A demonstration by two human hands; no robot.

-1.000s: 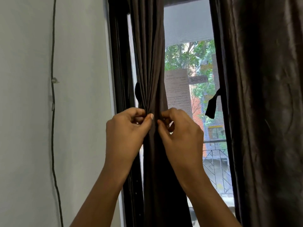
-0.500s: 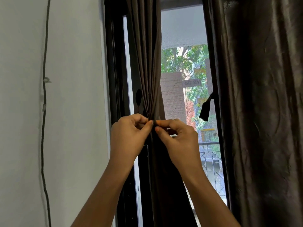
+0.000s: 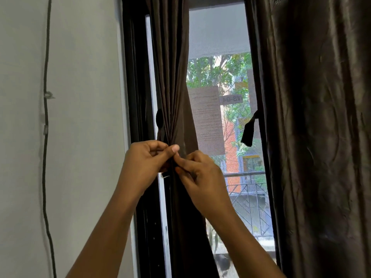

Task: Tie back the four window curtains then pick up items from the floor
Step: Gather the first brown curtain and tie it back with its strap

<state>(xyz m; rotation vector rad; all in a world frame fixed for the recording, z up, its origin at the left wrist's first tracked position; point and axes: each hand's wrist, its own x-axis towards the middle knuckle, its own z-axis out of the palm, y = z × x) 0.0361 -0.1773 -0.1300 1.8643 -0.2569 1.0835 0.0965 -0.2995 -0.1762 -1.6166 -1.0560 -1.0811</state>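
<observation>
Fingers [image 3: 174, 148] of both hands are curled and pinched tight at the front of the brown curtain [image 3: 172, 77], the left hand [image 3: 147, 163] and right hand [image 3: 202, 177] meeting at their tips. I cannot tell whether they also pinch a tie. This curtain hangs bunched against the black window frame [image 3: 136, 77]. A second curtain [image 3: 321, 117] hangs loose at the right, with a dark strap [image 3: 248, 131] dangling beside it.
</observation>
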